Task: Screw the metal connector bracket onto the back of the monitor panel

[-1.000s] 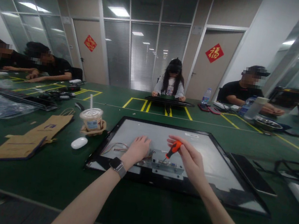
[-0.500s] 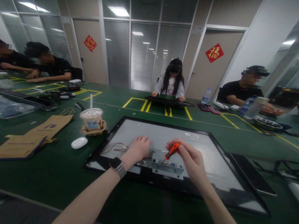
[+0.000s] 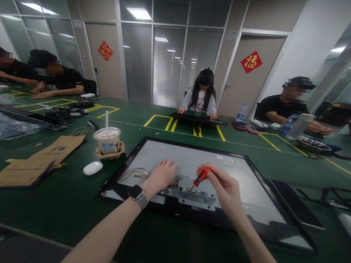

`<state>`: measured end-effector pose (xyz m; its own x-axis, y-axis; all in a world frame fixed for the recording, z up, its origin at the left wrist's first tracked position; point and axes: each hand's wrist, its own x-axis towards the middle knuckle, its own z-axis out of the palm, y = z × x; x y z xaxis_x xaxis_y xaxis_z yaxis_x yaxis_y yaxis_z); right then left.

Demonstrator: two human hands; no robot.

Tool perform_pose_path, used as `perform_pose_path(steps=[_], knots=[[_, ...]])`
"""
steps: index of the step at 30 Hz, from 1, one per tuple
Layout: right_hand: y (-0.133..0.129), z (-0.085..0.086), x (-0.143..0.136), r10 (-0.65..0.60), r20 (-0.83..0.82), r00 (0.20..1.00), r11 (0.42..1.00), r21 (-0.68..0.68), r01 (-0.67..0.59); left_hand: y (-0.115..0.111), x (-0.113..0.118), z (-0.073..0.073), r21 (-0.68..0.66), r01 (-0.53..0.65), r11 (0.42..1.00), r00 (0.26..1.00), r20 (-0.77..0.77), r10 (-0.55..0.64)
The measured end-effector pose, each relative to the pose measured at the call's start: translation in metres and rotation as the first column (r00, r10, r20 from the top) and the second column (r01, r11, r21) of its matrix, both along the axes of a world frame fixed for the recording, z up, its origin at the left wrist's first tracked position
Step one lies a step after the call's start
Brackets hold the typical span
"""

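A flat display panel (image 3: pixel 247 177) with a black frame and pale grey back lies on the green table. At its near side sits a metal bracket (image 3: pixel 200 199) with a small circuit board. My right hand (image 3: pixel 225 185) grips an orange-and-black screwdriver (image 3: pixel 201 176) between thumb and fingers, the shaft tilted down to the left with its tip at the board. My left hand (image 3: pixel 163 174), a watch on its wrist, rests open and flat on the panel, left of the bracket. Thin cables (image 3: pixel 138 173) run out on the panel to the left of that hand.
On the left are a lidded drink cup (image 3: pixel 108 139) in a carton holder, a white mouse (image 3: pixel 92 168) and a brown paper bag (image 3: pixel 39 157). A black slab (image 3: pixel 295 203) and cables lie right of the panel. Several people sit around the table.
The screwdriver in my right hand has shifted slightly, its tip moving a little left and toward me over the board. My left hand has stayed in place.
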<state>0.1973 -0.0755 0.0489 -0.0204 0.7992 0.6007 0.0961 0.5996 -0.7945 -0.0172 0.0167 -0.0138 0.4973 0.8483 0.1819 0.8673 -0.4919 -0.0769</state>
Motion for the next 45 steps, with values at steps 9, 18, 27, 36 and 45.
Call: perform_pose_path(steps=[9, 18, 27, 36, 45], knots=[[-0.0024, 0.0042, -0.0016, -0.07, 0.013, 0.997, 0.996, 0.055, 0.07, -0.0029, 0.0004, 0.0036, 0.009, -0.008, 1.0, 1.0, -0.004, 0.008], [0.0004, 0.0021, -0.001, -0.038, -0.037, 0.999, 0.998, 0.044, 0.04, -0.0038, 0.0006, 0.0048, -0.004, -0.016, 1.0, 1.0, 0.001, 0.016], [-0.0019, 0.0007, -0.0006, 0.024, -0.012, 1.0, 1.0, 0.0, -0.024, -0.0027, 0.0012, 0.0039, -0.009, -0.022, 1.0, 1.0, -0.004, 0.022], [0.0013, -0.0034, 0.0018, 0.076, -0.039, 0.996, 0.997, -0.029, -0.077, -0.0006, 0.0005, -0.0004, 0.005, -0.005, 1.0, 1.0, -0.001, 0.005], [0.0018, -0.0008, -0.0031, 0.031, -0.1, 0.995, 0.999, 0.01, -0.031, 0.0018, -0.0003, -0.0031, 0.007, -0.016, 1.0, 1.0, 0.005, 0.016]])
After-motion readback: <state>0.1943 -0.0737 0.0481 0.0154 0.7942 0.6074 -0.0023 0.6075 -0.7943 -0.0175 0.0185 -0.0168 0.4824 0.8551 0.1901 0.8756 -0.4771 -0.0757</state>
